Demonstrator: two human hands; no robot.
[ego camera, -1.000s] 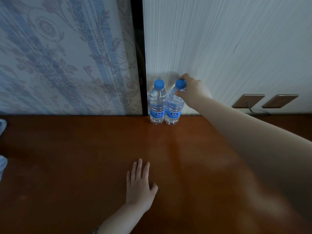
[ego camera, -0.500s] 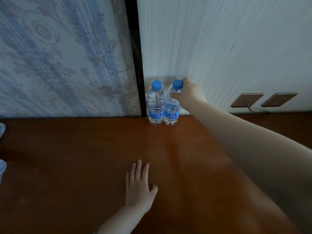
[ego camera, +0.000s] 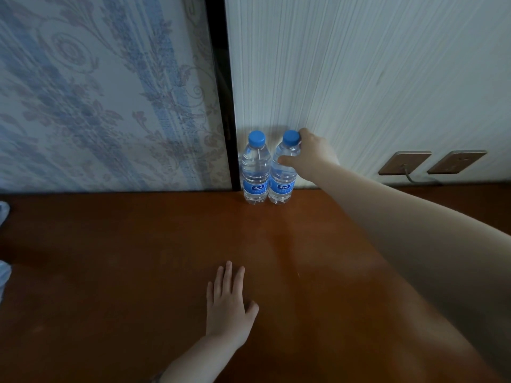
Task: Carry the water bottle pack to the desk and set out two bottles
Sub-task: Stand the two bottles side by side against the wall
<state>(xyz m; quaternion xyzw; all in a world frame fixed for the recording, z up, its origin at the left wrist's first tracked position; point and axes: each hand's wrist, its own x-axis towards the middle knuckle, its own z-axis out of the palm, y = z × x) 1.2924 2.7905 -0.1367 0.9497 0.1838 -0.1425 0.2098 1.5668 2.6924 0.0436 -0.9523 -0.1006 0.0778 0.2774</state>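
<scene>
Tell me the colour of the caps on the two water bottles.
Both caps, left and right, are bright blue, seen in the head view.

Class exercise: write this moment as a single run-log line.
stage: second bottle placed | right hand: gripping right water bottle | left hand: flat on desk | left water bottle: upright, beside it

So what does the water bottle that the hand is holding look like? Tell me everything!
The right water bottle is clear plastic with a blue cap and a blue label near its base. It stands upright at the back of the brown desk, close to the white wall, beside the left water bottle. The right hand wraps its neck and shoulder from the right.
</scene>
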